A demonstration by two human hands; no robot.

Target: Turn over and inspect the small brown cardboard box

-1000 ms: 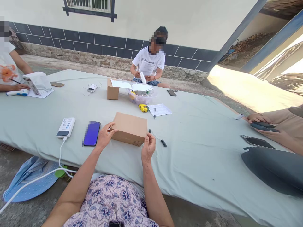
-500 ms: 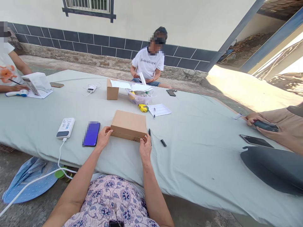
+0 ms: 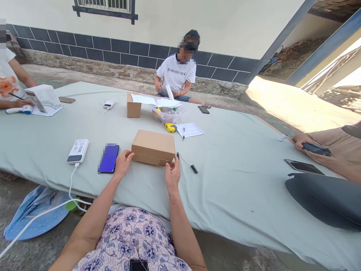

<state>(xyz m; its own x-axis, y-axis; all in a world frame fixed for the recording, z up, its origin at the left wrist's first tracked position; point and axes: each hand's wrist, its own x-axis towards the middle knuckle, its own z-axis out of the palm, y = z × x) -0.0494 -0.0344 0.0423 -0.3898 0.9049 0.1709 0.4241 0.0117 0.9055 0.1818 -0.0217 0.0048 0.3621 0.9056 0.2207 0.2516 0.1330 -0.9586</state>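
At the far left, a seated person's hand has a slim dark stick near a propped white packet, a white-and-blue device lying just in front. Moving right, the power bank lies flat, cable plugged into its near end and dropping over the edge of the bench, probably so the lead stays out of the working area. Beside it is a phone, screen up, within easy reach. Now the left hand: its grip is partly closed, fingertips on the near left corner of the cardboard box. That box sits front and centre, its broad top upward; whether its base touches the cloth, I can't tell. Beyond are a smaller box, a basin of odds and ends, and a yellow tape measure beside a printed sheet. Over at the right corner, the right hand matches, grip partly closed, thumb and fingers on the cardboard; holding opposite ends likely keeps it level and steady. A dark pen peeks out behind those fingers, and its likely cap lies just right.
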